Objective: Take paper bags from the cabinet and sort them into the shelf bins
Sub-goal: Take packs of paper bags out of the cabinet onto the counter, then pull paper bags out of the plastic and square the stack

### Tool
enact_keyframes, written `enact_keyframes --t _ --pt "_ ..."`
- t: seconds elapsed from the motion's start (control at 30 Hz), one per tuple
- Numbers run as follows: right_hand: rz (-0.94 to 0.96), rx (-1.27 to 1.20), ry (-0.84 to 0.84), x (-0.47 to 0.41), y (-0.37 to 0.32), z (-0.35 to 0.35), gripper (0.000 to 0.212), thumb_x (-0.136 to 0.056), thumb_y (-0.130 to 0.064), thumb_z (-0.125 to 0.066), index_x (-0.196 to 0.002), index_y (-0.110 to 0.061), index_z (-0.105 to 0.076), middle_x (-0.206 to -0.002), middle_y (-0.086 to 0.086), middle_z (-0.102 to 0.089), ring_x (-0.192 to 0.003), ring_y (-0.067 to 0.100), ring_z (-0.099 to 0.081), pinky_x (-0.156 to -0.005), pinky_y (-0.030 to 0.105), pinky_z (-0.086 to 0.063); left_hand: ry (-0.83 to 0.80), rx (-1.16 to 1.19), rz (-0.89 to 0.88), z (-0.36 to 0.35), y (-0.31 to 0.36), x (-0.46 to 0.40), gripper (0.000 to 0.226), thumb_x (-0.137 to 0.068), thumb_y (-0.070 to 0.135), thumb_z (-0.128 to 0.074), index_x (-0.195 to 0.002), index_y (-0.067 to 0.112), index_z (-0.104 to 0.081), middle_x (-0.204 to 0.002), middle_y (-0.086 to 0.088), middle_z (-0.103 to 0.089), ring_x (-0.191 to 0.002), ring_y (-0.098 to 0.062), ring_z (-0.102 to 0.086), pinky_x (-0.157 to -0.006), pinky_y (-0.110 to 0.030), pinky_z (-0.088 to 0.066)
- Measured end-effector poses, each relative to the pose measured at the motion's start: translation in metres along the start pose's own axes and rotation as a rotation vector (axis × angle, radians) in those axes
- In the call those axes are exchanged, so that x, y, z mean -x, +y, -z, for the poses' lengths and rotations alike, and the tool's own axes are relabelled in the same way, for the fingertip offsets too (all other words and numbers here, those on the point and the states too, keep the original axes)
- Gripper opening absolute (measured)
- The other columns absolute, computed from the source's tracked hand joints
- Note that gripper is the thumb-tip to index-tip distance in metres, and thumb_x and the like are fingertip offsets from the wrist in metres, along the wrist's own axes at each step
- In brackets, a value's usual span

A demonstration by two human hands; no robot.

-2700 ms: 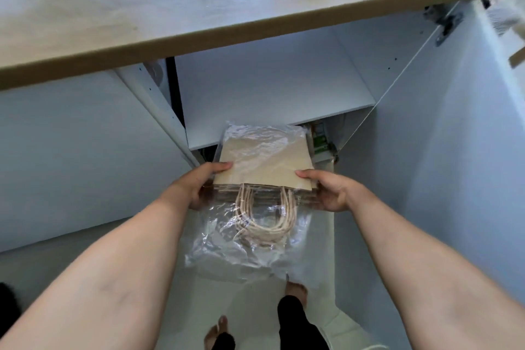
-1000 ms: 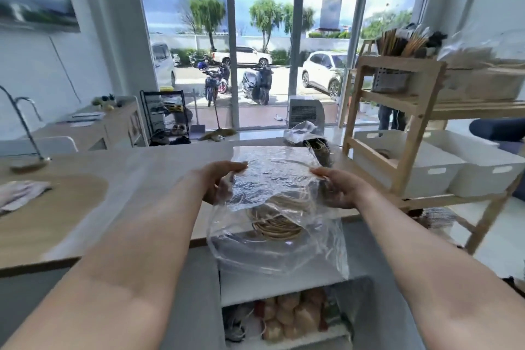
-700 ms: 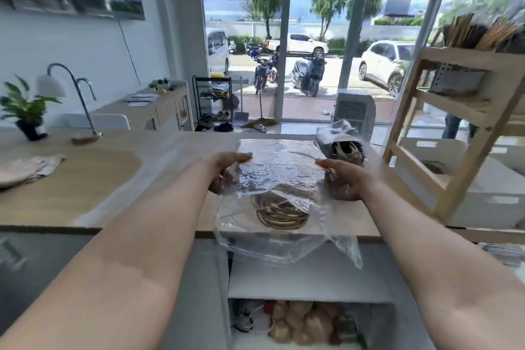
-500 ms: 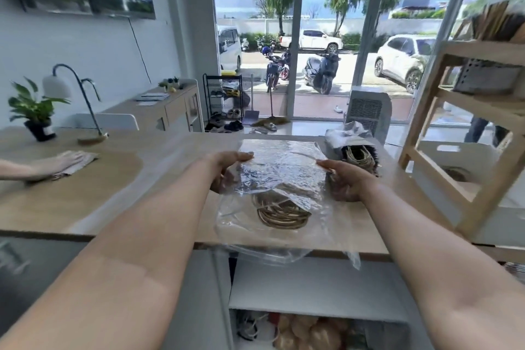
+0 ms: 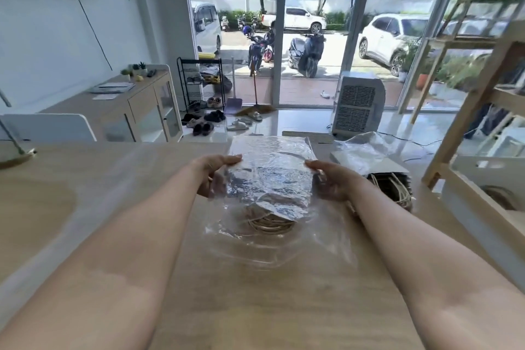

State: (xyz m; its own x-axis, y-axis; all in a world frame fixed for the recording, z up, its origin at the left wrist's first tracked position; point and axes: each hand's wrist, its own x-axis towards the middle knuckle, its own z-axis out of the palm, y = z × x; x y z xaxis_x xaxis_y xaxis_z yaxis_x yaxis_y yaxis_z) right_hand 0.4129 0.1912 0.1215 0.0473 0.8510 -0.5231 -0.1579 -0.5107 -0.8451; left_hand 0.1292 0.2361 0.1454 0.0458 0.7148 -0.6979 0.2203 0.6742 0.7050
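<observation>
A pack of paper bags wrapped in clear plastic hangs just over the wooden counter, its twine handles showing through the loose wrap toward me. My left hand grips the pack's left edge and my right hand grips its right edge. A second plastic-wrapped pack of paper bags with twine handles lies on the counter just right of my right hand. At the far right stands the wooden shelf with a white bin. The cabinet is out of view.
A desk lamp base sits at the counter's left edge. Beyond the counter are a sideboard, a shoe rack, an air cooler and glass doors onto a street.
The pack came out of the cabinet below and up over the counter between both hands. In the last second it moved forward and now hangs lower over the countertop; the view has turned left.
</observation>
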Motion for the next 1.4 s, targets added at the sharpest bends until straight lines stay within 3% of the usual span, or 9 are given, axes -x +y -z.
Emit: enact_keyframes --t 0.33,0.43,0.53,0.7,0.83,1.0,1.13,1.23,1.4 --pt "-0.162 -0.025 -0.014 -0.084 -0.001 -0.016 0.024 -0.088 -0.025 -0.067 -0.075 -0.012 -0.050 -0.041 0.002 -0.050 -0.027 0.010 -0.051 -0.033 0.019 -0.046 -0.007 0.001 0.089 0.013 0.013 -0.086 0.051 -0.068 0.048 -0.079 -0.082 0.005 -0.056 -0.042 -0.005 -0.056 -0.026 -0.012 -0.047 -0.036 -0.015 -0.046" --pt "-0.168 0.033 0.012 -0.093 0.006 -0.016 0.024 -0.085 -0.024 -0.070 -0.087 -0.012 -0.049 -0.068 0.004 -0.047 -0.029 0.010 -0.052 -0.037 0.020 -0.048 0.005 -0.030 0.084 0.011 0.007 -0.098 0.049 -0.068 0.047 -0.079 -0.086 0.008 -0.056 -0.082 -0.007 -0.058 -0.058 -0.016 -0.057 -0.066 -0.025 -0.052" --pt "-0.148 0.147 0.046 -0.098 0.008 -0.014 0.029 -0.080 -0.034 -0.073 -0.087 -0.015 -0.053 -0.075 0.002 -0.046 -0.034 0.011 -0.056 -0.041 0.020 -0.049 0.060 -0.046 0.070 0.012 0.004 -0.104 0.053 -0.067 0.049 -0.080 -0.084 0.006 -0.053 -0.086 -0.006 -0.054 -0.073 -0.016 -0.058 -0.075 -0.026 -0.052" --pt "-0.036 0.361 0.074 -0.096 -0.001 -0.013 0.052 -0.078 -0.046 -0.070 -0.115 -0.012 -0.055 -0.100 0.005 -0.054 -0.075 0.018 -0.056 -0.065 0.030 -0.054 0.121 -0.111 0.045 0.009 0.012 -0.098 0.059 -0.072 0.046 -0.077 -0.101 0.002 -0.053 -0.090 -0.009 -0.058 -0.080 -0.019 -0.059 -0.093 -0.031 -0.048" --pt "0.134 0.527 0.140 -0.084 -0.013 -0.013 0.077 -0.084 -0.056 -0.060 -0.141 -0.008 -0.042 -0.141 0.007 -0.045 -0.127 0.025 -0.047 -0.098 0.037 -0.046 0.244 -0.327 -0.080 -0.008 0.034 -0.083 0.069 -0.090 0.040 -0.058 -0.143 0.003 -0.033 -0.140 -0.016 -0.043 -0.127 -0.029 -0.044 -0.105 -0.035 -0.035" --pt "0.365 0.605 0.176 -0.053 -0.040 -0.001 0.060 -0.093 -0.045 -0.053 -0.141 -0.010 -0.046 -0.133 0.011 -0.054 -0.125 0.022 -0.048 -0.106 0.033 -0.037 0.531 -0.560 -0.303 -0.047 0.068 -0.064 0.077 -0.072 0.037 -0.077 -0.132 -0.001 -0.048 -0.137 -0.020 -0.050 -0.126 -0.037 -0.048 -0.106 -0.045 -0.040" --pt "0.474 0.565 0.190 -0.021 -0.062 0.033 0.048 -0.095 -0.032 -0.054 -0.138 -0.010 -0.050 -0.143 0.010 -0.050 -0.133 0.021 -0.046 -0.104 0.022 -0.037 0.439 -0.632 -0.438 -0.105 0.095 -0.050 0.073 -0.074 0.043 -0.074 -0.129 -0.001 -0.054 -0.132 -0.020 -0.055 -0.122 -0.036 -0.052 -0.103 -0.044 -0.043" --pt "0.532 0.632 0.314 -0.001 -0.072 0.067 0.044 -0.092 -0.035 -0.057 -0.132 -0.016 -0.058 -0.136 0.007 -0.058 -0.125 0.019 -0.053 -0.107 0.029 -0.040 0.360 -0.651 -0.542 -0.147 0.106 -0.042 0.070 -0.077 0.044 -0.072 -0.127 -0.002 -0.055 -0.132 -0.020 -0.056 -0.122 -0.035 -0.053 -0.102 -0.041 -0.044" --pt "0.508 0.629 0.477 0.032 -0.070 0.142 0.040 -0.094 -0.030 -0.053 -0.132 -0.015 -0.058 -0.138 0.009 -0.055 -0.126 0.024 -0.051 -0.108 0.035 -0.039 -0.008 -0.615 -0.557 -0.223 0.109 -0.022 0.096 -0.077 0.053 -0.069 -0.145 -0.002 -0.030 -0.152 -0.018 -0.031 -0.140 -0.030 -0.031 -0.118 -0.036 -0.024"
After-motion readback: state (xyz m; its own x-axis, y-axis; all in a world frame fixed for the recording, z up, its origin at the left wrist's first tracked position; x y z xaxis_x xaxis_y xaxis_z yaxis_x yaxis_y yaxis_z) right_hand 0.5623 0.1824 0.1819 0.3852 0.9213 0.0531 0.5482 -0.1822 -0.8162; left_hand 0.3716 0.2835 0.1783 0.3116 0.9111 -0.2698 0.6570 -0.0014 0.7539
